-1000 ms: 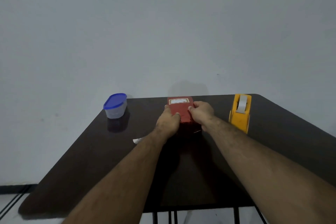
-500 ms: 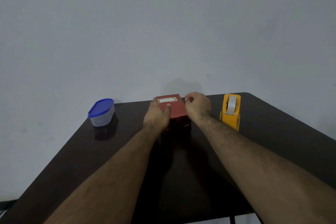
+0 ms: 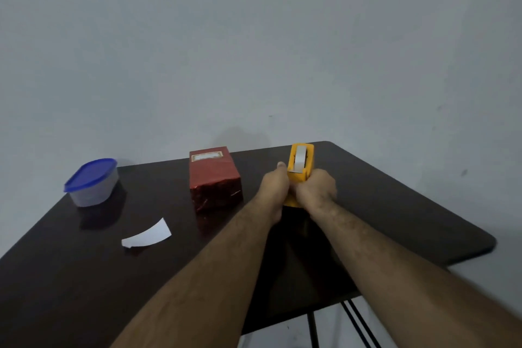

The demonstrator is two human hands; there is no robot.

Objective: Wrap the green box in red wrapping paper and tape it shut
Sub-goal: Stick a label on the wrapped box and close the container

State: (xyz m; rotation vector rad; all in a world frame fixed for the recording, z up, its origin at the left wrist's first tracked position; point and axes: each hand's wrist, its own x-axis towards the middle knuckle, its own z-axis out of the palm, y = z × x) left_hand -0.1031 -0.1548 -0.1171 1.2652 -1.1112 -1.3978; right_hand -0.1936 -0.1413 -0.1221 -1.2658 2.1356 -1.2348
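Both hands off wrapped box, gripping tape dispenser

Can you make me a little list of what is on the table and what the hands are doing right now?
table: dark brown top, against a grey wall
wrapped box: red paper all over, standing alone, no hand on it
tape dispenser: yellow, right of the wrapped box
left hand: against the dispenser's left side
right hand: curled round the dispenser's near end
paper strip: white, curved, lying in front of the tub
tub: clear with blue lid, far left
tape pulled out yet: cannot tell
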